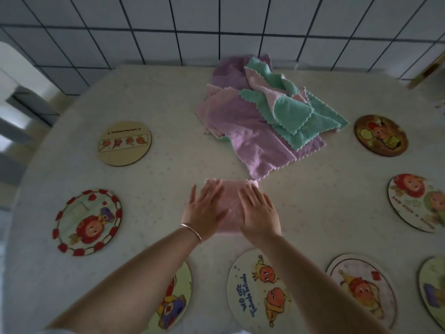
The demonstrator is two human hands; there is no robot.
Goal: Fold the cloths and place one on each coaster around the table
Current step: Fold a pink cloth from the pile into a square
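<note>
The left hand [204, 210] and right hand [258, 213] lie flat, fingers spread and straight, pressing a folded pink cloth [230, 206] onto the table [168, 97] near its middle, gripping nothing. A heap of unfolded purple, pink and green cloths [262, 116] sits just beyond it. Round picture coasters [124, 143] ring the table, each bare. A bracelet [191, 231] circles the left wrist.

Both hands lie flat, fingers straight, on a pink cloth [232, 208] at frame centre: left hand [207, 212] on its left half, right hand [260, 214] on its right. A heap of cloths [262, 116] sits above. Round coasters [124, 143] ring the table [168, 97].
</note>
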